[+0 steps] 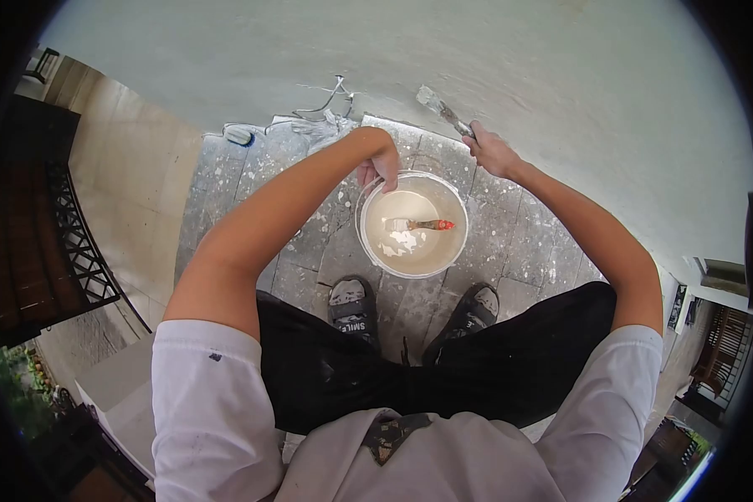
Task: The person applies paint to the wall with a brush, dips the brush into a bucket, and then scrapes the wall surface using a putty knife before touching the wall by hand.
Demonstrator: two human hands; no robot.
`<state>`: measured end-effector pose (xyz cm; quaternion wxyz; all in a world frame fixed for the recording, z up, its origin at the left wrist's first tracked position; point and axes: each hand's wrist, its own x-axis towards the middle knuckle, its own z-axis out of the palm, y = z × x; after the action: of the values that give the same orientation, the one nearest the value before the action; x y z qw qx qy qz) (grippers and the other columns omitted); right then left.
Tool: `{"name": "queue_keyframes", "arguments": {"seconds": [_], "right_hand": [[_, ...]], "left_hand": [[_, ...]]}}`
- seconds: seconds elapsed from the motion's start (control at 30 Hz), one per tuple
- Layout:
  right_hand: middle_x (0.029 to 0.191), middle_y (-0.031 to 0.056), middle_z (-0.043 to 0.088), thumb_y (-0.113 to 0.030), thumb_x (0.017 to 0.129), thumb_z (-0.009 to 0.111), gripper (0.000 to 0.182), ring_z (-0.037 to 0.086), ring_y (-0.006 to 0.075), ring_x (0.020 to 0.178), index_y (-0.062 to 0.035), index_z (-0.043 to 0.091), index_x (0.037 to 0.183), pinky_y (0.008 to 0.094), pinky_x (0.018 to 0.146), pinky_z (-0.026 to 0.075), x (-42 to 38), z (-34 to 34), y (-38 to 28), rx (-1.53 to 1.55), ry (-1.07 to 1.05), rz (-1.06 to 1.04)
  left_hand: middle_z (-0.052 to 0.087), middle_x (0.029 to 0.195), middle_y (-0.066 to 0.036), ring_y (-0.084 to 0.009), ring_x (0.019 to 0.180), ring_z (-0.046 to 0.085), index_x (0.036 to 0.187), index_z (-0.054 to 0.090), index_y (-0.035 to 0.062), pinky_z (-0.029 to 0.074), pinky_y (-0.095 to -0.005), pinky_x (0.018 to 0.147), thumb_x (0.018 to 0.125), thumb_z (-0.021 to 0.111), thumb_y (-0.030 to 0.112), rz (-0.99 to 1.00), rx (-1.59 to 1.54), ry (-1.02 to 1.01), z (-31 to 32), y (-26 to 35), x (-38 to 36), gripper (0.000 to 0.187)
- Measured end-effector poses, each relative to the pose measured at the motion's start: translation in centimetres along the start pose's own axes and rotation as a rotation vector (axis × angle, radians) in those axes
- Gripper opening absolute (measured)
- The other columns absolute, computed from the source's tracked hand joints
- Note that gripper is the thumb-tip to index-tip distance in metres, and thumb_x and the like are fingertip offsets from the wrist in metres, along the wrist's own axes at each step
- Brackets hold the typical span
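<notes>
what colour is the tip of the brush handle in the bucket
Orange-red on the brush handle tip, in the head view.

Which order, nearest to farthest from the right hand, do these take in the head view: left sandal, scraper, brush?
1. Scraper: held in the right hand.
2. Brush: inside the bucket.
3. Left sandal: past the bucket, toward the left.

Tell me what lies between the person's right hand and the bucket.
In the head view, only white-spattered floor tiles show between the right hand and the bucket; no object appears in that stretch.
</notes>
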<state>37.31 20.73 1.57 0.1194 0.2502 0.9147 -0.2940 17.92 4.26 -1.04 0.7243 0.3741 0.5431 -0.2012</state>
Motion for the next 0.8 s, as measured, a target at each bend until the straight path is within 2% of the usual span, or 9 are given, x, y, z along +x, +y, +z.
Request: {"name": "queue_keyframes", "arguments": {"seconds": [0.03,0.07,0.17,0.2,0.3,0.4,0.6,0.67,0.8], "right_hand": [[0.087,0.0302,0.060,-0.033,0.098,0.040,0.033,0.057,0.0483,0.087,-0.0019,0.037,0.107,0.0546,0.076,0.042,0.1,0.4,0.0,-0.008,0.017,-0.002],[0.087,0.0307,0.059,-0.033,0.098,0.039,0.032,0.056,0.0489,0.087,-0.0019,0.037,0.106,0.0550,0.075,0.042,-0.1,0.7,0.1,-0.019,0.041,-0.006],[0.087,0.0310,0.059,-0.032,0.099,0.039,0.031,0.056,0.0492,0.085,-0.0010,0.036,0.104,0.0554,0.073,0.042,-0.4,1.0,-0.1,-0.079,0.119,-0.038],[0.087,0.0310,0.059,-0.031,0.099,0.038,0.031,0.056,0.0490,0.084,-0.0006,0.036,0.103,0.0553,0.073,0.043,-0.4,1.3,-0.4,-0.100,0.148,-0.053],[0.086,0.0306,0.060,-0.030,0.099,0.038,0.030,0.058,0.0483,0.081,0.0002,0.036,0.100,0.0550,0.071,0.045,0.2,2.0,-1.4,-0.170,0.217,-0.128],[0.080,0.0297,0.060,-0.029,0.099,0.038,0.030,0.059,0.0474,0.075,0.0008,0.036,0.099,0.0546,0.068,0.047,0.4,2.4,-2.3,-0.237,0.221,-0.154],[0.073,0.0294,0.060,-0.029,0.099,0.037,0.030,0.060,0.0476,0.068,0.0006,0.036,0.098,0.0551,0.062,0.047,-1.4,2.4,-2.6,-0.220,0.234,-0.116],[0.074,0.0298,0.060,-0.030,0.099,0.037,0.030,0.060,0.0479,0.069,0.0003,0.036,0.098,0.0555,0.062,0.047,-1.3,2.5,-2.2,-0.211,0.220,-0.101],[0.074,0.0292,0.060,-0.029,0.099,0.037,0.030,0.060,0.0474,0.070,0.0001,0.036,0.098,0.0557,0.063,0.047,-1.4,2.5,-2.6,-0.206,0.217,-0.067]], "left_hand": [[0.066,0.103,-0.010,-0.0202,0.088,0.067,0.129,0.047,0.0185,0.054,-0.0355,0.081,0.074,0.068,0.017,-0.028,0.027,-0.001,-0.4,0.2,0.1,0.059],[0.062,0.112,-0.010,-0.0213,0.092,0.066,0.130,0.046,0.0196,0.052,-0.0363,0.083,0.075,0.070,0.025,-0.057,0.056,-0.035,-0.8,0.4,0.0,0.061],[0.055,0.124,-0.011,-0.0239,0.097,0.064,0.131,0.045,0.0205,0.050,-0.0369,0.087,0.075,0.073,0.035,-0.041,0.041,0.063,-0.7,0.8,-2.0,0.064],[0.045,0.133,-0.013,-0.0266,0.103,0.062,0.134,0.043,0.0217,0.048,-0.0362,0.089,0.073,0.074,0.046,-0.051,0.013,0.042,-1.1,0.6,-2.2,0.073],[0.031,0.146,-0.015,-0.0338,0.118,0.053,0.146,0.024,0.0161,0.036,-0.0443,0.105,0.068,0.074,0.051,-0.016,-0.104,0.030,-0.9,1.1,-6.0,0.099],[0.040,0.137,-0.018,-0.0294,0.102,0.063,0.141,0.035,0.0217,0.048,-0.0372,0.091,0.070,0.071,0.056,0.028,-0.125,0.095,-1.1,0.2,-7.0,0.086],[0.042,0.140,-0.015,-0.0294,0.095,0.066,0.140,0.038,0.0127,0.049,-0.0386,0.090,0.077,0.063,0.044,-0.272,-0.061,0.407,-2.4,-2.3,-8.0,0.074],[0.046,0.137,-0.015,-0.0285,0.090,0.068,0.137,0.041,0.0084,0.051,-0.0388,0.087,0.080,0.060,0.040,-0.342,0.157,0.518,-2.4,-2.6,-9.6,0.068],[0.054,0.128,-0.016,-0.0265,0.080,0.070,0.127,0.052,0.0061,0.053,-0.0394,0.075,0.084,0.055,0.037,-0.240,0.185,0.800,-5.1,-7.5,-6.9,0.052]]}}
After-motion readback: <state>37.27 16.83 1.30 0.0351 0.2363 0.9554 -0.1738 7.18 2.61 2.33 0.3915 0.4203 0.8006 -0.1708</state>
